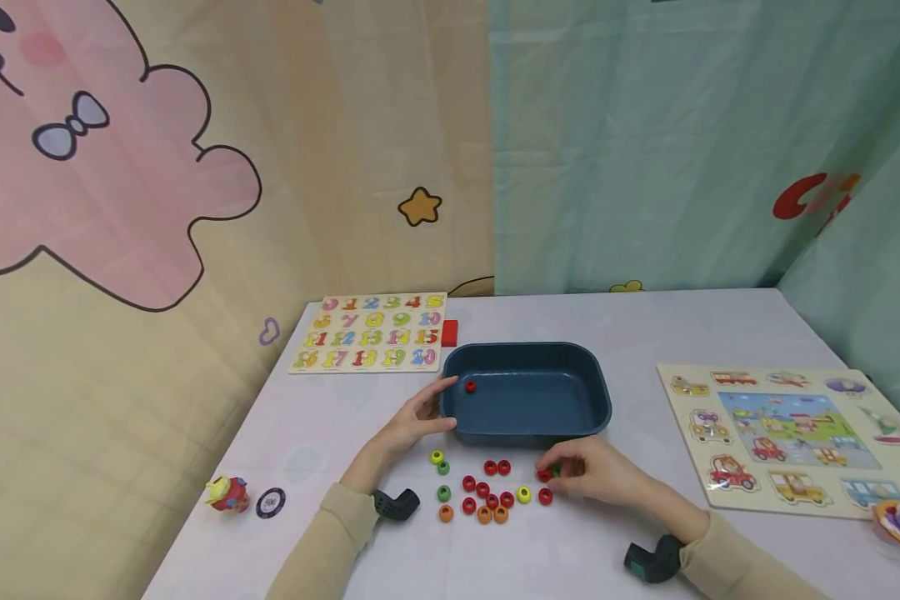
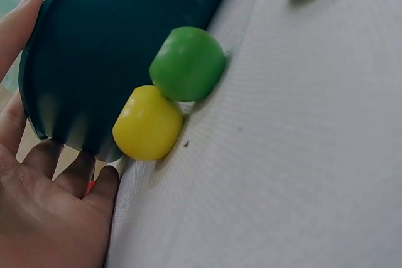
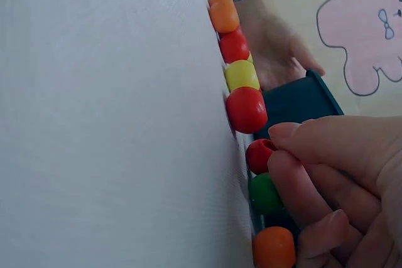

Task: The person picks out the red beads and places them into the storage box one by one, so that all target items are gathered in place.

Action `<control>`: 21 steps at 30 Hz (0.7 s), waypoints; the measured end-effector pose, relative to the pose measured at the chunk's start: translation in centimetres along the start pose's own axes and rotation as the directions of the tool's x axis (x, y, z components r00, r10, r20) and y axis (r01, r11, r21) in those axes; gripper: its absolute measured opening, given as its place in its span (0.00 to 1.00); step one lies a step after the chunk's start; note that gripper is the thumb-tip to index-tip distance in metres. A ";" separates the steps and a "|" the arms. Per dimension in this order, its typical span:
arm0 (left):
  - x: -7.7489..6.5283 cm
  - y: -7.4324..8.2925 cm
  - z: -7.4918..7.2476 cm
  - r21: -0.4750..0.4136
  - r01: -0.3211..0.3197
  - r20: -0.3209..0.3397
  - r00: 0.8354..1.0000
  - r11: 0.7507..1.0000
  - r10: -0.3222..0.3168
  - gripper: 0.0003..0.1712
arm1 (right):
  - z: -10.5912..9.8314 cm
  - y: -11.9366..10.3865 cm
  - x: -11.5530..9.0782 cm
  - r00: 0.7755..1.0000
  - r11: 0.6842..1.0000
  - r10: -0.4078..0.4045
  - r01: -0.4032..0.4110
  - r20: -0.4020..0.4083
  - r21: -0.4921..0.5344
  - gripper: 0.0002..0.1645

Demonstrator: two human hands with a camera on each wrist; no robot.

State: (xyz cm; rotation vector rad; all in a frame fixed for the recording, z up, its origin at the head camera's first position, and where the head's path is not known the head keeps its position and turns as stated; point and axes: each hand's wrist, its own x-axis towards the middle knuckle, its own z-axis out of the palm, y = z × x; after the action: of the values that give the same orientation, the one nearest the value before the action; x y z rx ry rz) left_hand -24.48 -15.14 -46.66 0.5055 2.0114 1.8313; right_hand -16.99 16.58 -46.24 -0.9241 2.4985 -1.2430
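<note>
A dark blue plastic tub (image 1: pixel 527 434) stands on the table with one red bead (image 1: pixel 470 387) inside, near its left end. My left hand (image 1: pixel 418 417) grips that end, its thumb and fingers spread around the wall. Just in front of the tub, my right hand (image 1: pixel 596 471) pinches a red bead (image 3: pixel 258 156) between thumb and index finger, low at the table. Beside it sit a green bead (image 3: pixel 266 194) and an orange bead (image 3: pixel 274 248), partly behind the fingers. A yellow bead (image 2: pixel 148 123) and a green bead (image 2: pixel 188 64) lie near the left hand.
Several red, orange, green and yellow beads (image 1: pixel 482 490) lie loose between the forearms. A number puzzle board (image 1: pixel 371 333) is at the back left, a vehicle puzzle board (image 1: pixel 798 442) at the right. A toy figure (image 1: pixel 229 494) and a round chip (image 1: pixel 271 502) lie far left.
</note>
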 end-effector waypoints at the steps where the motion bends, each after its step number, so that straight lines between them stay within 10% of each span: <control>1: 0.0 0.0 0.0 0.002 0.006 -0.004 1.000 1.000 -0.006 0.35 | 0.1 0.0 0.0 1.000 1.000 -0.006 0.006 -0.008 -0.021 0.12; 21: 0.1 0.1 0.0 -0.007 0.029 -0.017 0.999 1.000 -0.029 0.35 | 0.5 -1.1 -0.1 0.994 0.989 -0.077 0.065 -0.079 -0.136 0.13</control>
State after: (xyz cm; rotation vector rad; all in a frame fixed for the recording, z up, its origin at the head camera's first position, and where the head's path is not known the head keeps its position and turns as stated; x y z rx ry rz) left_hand -24.51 -15.06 -46.57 0.4576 2.0116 1.8306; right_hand -16.24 15.82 -45.69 -1.0200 2.6644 -1.1709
